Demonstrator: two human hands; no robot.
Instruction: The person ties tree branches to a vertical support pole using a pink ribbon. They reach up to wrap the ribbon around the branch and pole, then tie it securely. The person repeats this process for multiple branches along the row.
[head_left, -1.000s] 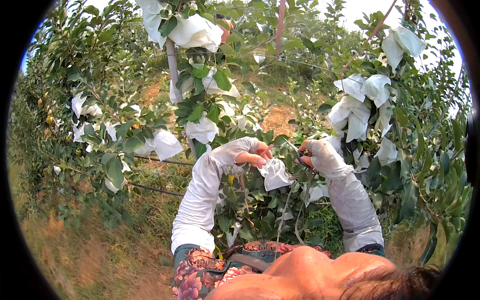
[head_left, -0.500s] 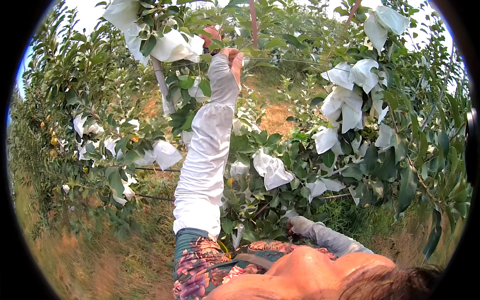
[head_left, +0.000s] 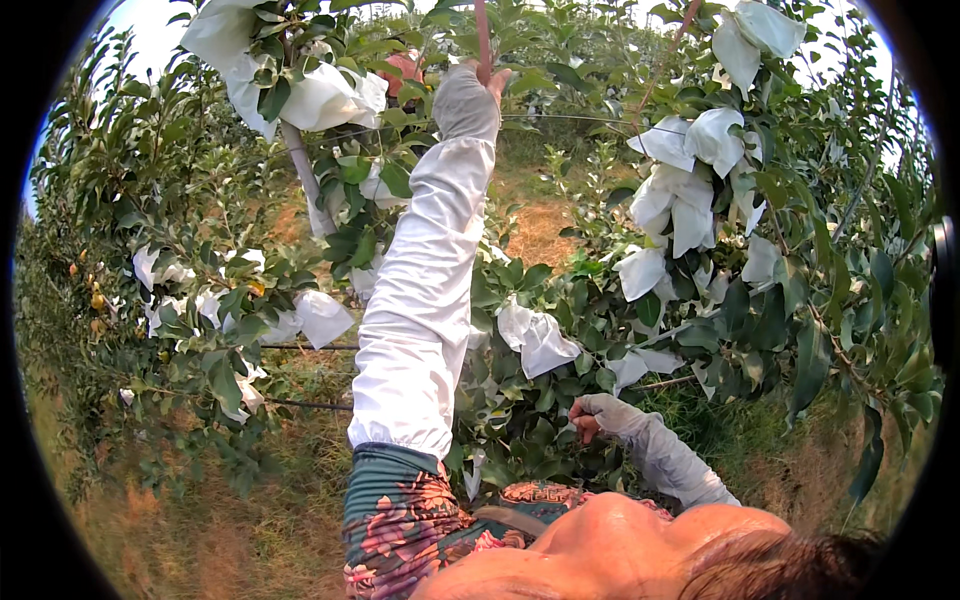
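My left hand [head_left: 472, 98] is raised high at the top centre, in a pale grey half-glove at the end of a white sleeve. It meets the lower end of a thin reddish-brown strip or stem [head_left: 484, 40]; the thumb shows to its right, while the other fingers are hidden. Lower right, my right hand [head_left: 586, 420], in a grey sleeve, has its fingers curled in front of leaves. Whatever may be between those fingers is too small to make out. White fruit bags [head_left: 335, 97] hang left of my left hand. Another white bag [head_left: 540, 340] hangs above my right hand.
A wire [head_left: 570, 118] crosses near my left hand. A leaning pale trunk or post [head_left: 303, 170] stands left of my arm. More white bags [head_left: 690, 205] hang at the right. Dark horizontal lines [head_left: 310, 405] run lower through the foliage. A reddish shape [head_left: 403, 75] shows behind leaves.
My left hand has risen and come to the reddish-brown strip's lower end. My right hand has lifted a little, so its curled fingers now show. The whole view has shifted slightly.
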